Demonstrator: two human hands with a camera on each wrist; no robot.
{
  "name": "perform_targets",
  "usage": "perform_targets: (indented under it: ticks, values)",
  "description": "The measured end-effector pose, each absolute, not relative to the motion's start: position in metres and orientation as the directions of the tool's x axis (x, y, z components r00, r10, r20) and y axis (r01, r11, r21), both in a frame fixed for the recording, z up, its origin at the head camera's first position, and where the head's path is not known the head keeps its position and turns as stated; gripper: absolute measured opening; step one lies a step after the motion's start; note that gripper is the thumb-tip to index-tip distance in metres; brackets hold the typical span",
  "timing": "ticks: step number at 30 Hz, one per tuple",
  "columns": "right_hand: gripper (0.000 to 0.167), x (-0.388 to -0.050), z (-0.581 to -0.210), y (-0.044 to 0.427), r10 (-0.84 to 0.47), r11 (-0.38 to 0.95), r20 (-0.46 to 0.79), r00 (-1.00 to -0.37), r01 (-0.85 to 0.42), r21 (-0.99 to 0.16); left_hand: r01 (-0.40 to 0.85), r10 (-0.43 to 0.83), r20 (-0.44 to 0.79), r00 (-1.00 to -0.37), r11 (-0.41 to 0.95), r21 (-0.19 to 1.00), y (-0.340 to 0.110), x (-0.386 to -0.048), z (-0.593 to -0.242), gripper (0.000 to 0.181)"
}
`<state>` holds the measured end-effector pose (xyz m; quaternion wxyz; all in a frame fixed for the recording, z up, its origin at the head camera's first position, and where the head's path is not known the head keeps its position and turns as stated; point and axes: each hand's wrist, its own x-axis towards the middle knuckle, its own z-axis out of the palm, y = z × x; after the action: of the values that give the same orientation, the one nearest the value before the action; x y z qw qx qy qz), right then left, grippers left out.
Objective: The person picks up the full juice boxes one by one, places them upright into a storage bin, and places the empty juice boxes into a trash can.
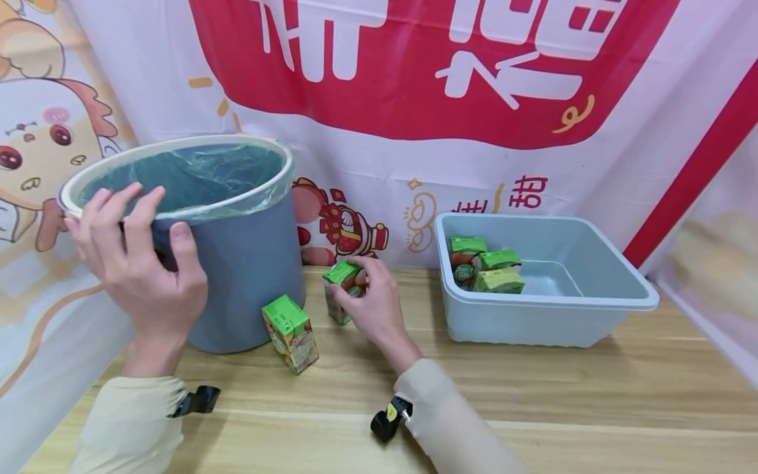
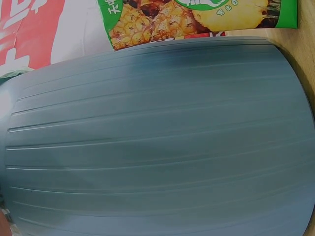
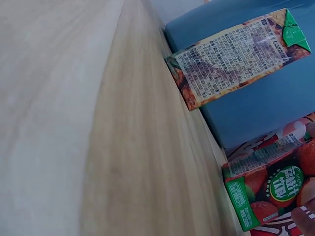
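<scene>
My left hand (image 1: 139, 263) is at the near rim of a blue-grey bin (image 1: 249, 263), its fingers pointing up and loosely spread; the bin's ribbed wall fills the left wrist view. My right hand (image 1: 376, 306) pinches a green-topped juice box (image 1: 340, 273) between thumb and fingers, right of the bin. Red fruit is printed on that juice box (image 3: 275, 184) in the right wrist view, where only fingertips show at the edge. A second juice box (image 1: 290, 334) stands on the table against the bin's front; pineapple pictures show on this juice box (image 2: 197, 19).
On the right stands a light blue tub (image 1: 545, 322) with several green-topped juice boxes (image 1: 497, 280) in its left end. A translucent green liner (image 1: 219, 168) covers the bin's inside. Behind hangs a printed cloth (image 1: 379, 118); the table (image 1: 533, 401) is wood-patterned.
</scene>
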<state>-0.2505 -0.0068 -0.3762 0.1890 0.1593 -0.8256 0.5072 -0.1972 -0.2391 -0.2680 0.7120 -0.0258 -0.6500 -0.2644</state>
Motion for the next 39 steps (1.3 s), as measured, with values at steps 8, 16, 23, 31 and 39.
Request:
perform_targets:
  ticks: [8, 16, 23, 31, 39]
  values:
    - [0.046, -0.252, -0.374, 0.002, -0.087, 0.379, 0.523, -0.848, -0.514, -0.77, 0.421, -0.349, 0.937, 0.016, 0.852, 0.31, -0.232, -0.192, -0.263, 0.047]
    - [0.047, -0.255, -0.362, 0.009, -0.06, 0.272, 0.551, -0.832, -0.545, -0.793, 0.421, -0.348, 0.938, 0.004, 0.851, 0.314, -0.228, -0.187, -0.26, 0.046]
    - [0.048, -0.254, -0.35, 0.013, -0.053, 0.255, 0.58, -0.813, -0.573, -0.779, 0.423, -0.345, 0.939, 0.004, 0.851, 0.311, -0.228, -0.187, -0.261, 0.045]
    - [0.046, -0.25, -0.339, 0.015, -0.059, 0.239, 0.605, -0.794, -0.599, -0.764, 0.428, -0.345, 0.938, 0.013, 0.85, 0.307, -0.228, -0.189, -0.26, 0.045]
    - [0.047, -0.248, -0.332, 0.016, -0.059, 0.192, 0.625, -0.779, -0.623, -0.759, 0.425, -0.344, 0.939, 0.019, 0.853, 0.304, -0.228, -0.189, -0.261, 0.046]
